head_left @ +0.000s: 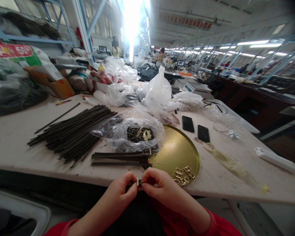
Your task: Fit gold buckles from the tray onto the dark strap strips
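Just off the table's front edge, my left hand [120,190] and my right hand [161,185] meet with fingers pinched. Between the fingertips is a small gold buckle [138,183], gripped by my left hand. A short dark strap end [140,185] touches it, pinched by my right hand; the rest of the strap is hidden. Behind my hands lies a small stack of dark straps [118,155], with gold fittings at its right end. More gold buckles [185,177] rest on the front right of a round gold tray [179,144].
An open plastic bag [108,134] of small dark pieces overlaps the tray. A large fan of dark strips [73,134] covers the left side. Two phones [188,124], a white power strip [276,159] and a yellowish glove-like piece [223,159] lie at right. Bags [157,87] crowd the back.
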{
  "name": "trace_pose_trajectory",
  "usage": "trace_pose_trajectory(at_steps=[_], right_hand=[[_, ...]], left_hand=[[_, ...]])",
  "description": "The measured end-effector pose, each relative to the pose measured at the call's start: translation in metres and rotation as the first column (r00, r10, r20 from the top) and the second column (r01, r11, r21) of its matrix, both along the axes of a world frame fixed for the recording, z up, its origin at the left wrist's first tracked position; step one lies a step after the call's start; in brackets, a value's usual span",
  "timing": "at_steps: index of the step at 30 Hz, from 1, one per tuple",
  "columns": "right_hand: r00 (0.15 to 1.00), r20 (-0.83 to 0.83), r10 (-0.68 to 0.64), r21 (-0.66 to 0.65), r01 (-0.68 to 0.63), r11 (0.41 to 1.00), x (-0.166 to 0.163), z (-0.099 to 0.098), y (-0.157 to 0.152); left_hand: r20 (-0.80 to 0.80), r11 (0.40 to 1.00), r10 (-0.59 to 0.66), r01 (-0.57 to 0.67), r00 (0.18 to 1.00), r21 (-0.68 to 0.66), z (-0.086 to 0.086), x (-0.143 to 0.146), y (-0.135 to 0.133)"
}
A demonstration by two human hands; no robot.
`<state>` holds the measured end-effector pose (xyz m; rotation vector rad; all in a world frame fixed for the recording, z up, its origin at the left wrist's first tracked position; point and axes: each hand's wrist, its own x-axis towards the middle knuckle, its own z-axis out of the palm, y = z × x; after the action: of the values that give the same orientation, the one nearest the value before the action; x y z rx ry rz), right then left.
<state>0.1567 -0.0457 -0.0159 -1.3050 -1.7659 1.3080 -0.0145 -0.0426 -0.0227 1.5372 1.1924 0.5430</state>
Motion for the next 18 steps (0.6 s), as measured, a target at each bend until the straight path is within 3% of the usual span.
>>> trace_pose_trajectory(at_steps=[8,13,18], right_hand=[[0.983,0.016,-0.181,0.041,0.181,0.983,-0.008,-0.014,-0.001],[0.952,0.11,-0.284,0.217,0.256,0.942,-0.014,-0.021,-0.006],[0.977,0.064,-0.204,0.483,0.148,0.863,-0.022,-0.028,-0.016]], left_hand=[[-0.067,0.998,-0.002,0.006,0.998,0.059,-0.003,0.002,-0.004],[-0.032,0.998,0.005,-0.003,0.999,0.062,-0.004,0.001,-0.003],[0.011,0.999,0.018,-0.019,1.0,0.045,-0.011,0.0,-0.003]])
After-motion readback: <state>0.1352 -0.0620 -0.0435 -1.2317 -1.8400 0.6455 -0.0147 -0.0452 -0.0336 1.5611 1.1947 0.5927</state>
